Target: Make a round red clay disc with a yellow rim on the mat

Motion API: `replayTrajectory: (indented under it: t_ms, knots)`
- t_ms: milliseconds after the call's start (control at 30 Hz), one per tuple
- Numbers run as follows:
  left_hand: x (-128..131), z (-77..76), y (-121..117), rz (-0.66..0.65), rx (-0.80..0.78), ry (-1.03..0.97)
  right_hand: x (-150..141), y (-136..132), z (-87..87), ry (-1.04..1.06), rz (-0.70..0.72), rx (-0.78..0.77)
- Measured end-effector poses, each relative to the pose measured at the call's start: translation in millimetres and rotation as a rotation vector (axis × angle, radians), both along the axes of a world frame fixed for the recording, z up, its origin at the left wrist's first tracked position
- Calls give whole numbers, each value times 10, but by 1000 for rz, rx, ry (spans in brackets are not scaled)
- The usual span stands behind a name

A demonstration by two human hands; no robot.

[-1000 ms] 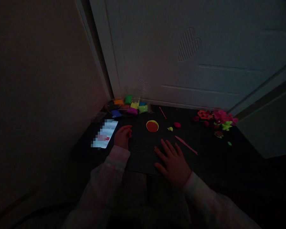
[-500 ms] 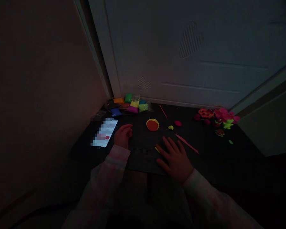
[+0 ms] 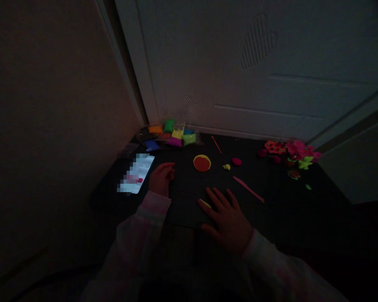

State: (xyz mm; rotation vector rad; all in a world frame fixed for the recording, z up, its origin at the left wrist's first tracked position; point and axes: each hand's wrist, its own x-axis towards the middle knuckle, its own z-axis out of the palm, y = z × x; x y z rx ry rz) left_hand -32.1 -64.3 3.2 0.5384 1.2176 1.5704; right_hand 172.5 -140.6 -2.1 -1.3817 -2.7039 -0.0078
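My right hand (image 3: 227,219) lies flat on the dark table with its fingers spread. Beside and partly under its index finger shows a thin yellow strip of clay (image 3: 205,203). My left hand (image 3: 160,178) rests on the table with its fingers curled in; no object shows in it. Beyond and between the hands lies an orange-red clay disc (image 3: 202,164) with a yellow rim. A small yellow clay lump (image 3: 226,167) and a pink-red clay ball (image 3: 236,161) sit to its right. Right of my right hand is a pink modelling knife (image 3: 248,189).
A lit phone (image 3: 137,174) lies left of my left hand. Several coloured clay packets (image 3: 177,133) are heaped at the back left, near a thin pink tool (image 3: 216,144). Pink clay flowers (image 3: 299,150) and small pieces stand at the right. A white door (image 3: 220,67) rises behind the table.
My right hand has slid toward me and slightly left, and more of the yellow strip shows by the index finger. The left hand keeps its pose. The view has shifted a little.
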Motion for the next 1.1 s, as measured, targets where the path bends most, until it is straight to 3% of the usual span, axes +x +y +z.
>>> replayTrajectory:
  t_ms: [133,333,533,767,1000,1100]
  knots:
    - [0,9,-5,-4,-8,-3,6,23,9,-1,-110,29]
    - [10,4,1,1,-21,1,7,-5,31,73,8,-26]
    - [7,-3,9,-5,-8,4,-6,303,66,299,-206,59]
    - [7,-18,17,-14,26,26,-239,707,134,134,-204,120]
    - [1,-77,26,1,31,54,-498,605,125,-62,10,57]
    - [3,-87,24,0,29,65,-507,622,122,-119,4,58]
